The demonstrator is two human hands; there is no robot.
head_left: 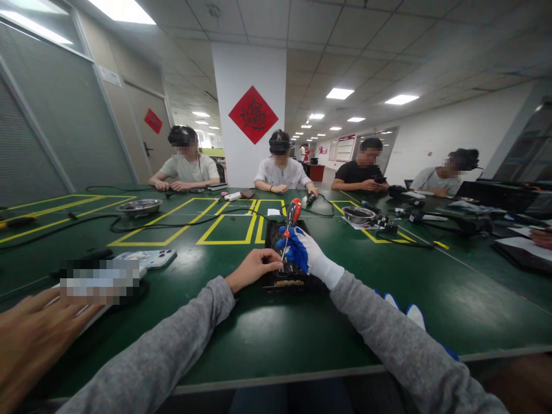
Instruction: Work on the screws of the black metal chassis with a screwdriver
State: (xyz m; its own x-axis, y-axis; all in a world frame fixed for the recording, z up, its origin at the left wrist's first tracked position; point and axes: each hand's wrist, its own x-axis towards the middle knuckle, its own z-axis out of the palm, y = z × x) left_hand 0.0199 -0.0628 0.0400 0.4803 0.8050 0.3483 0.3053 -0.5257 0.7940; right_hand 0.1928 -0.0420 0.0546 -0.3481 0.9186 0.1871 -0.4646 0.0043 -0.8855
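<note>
A screwdriver [293,211] with a red and black handle stands nearly upright in my gloved right hand [301,251], whose blue-coated fingers wrap its lower part. Its shaft points down at a dark, flat electronic unit [273,230] lying on the table in front of me. My bare left hand [257,268] is closed, thumb and fingertips pinched together beside the screwdriver's tip over the unit. Whatever sits between those fingertips is too small to make out. My hands hide much of the unit's middle.
A second white and blue glove [414,317] lies by my right forearm. At left, another person's hand [38,322] holds a phone near another phone [161,259]. Metal bowls [140,207] [359,214], cables and tools are spread over the green table [470,299]. Several people sit opposite.
</note>
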